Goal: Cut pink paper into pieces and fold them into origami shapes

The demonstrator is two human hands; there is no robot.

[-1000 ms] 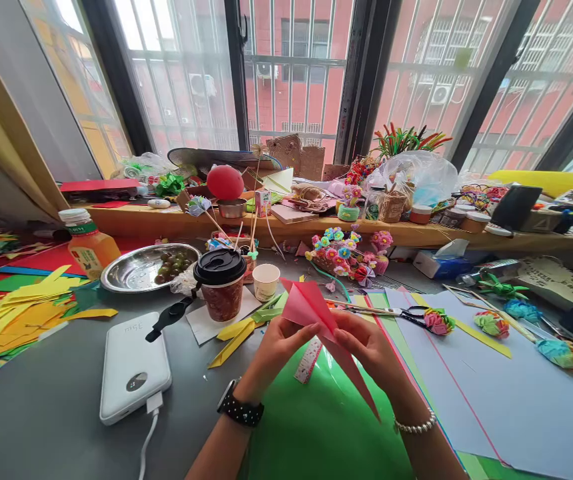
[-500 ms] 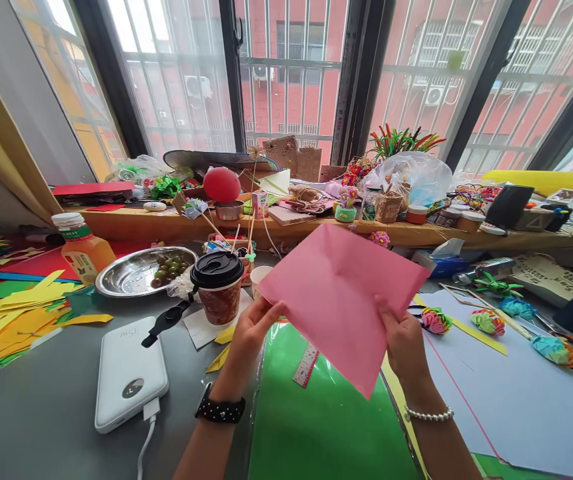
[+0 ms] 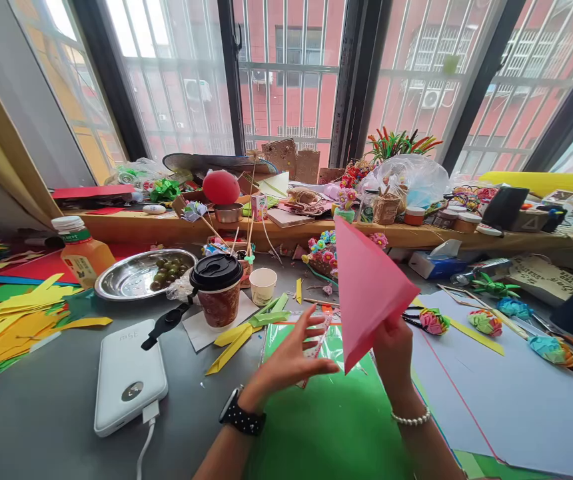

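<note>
A pink sheet of paper is held up above the table, tilted and bent, with a pointed corner at the top and another at the bottom. My right hand grips its lower right part. Just left of the paper, my left hand is open with fingers spread, and nothing shows in it. Beneath both hands lies a green mat with a glossy clear cover. A small patterned ruler rests on the mat, partly hidden behind my left hand.
A lidded coffee cup, a paper cup and folded yellow-green strips stand or lie left of the mat. Farther left are a white power bank and a metal plate with grapes. Folded paper pieces lie on white board at right.
My left hand has let go of the pink paper and spread its fingers. The paper has turned from facing me flat to a steep, narrower angle in my right hand.
</note>
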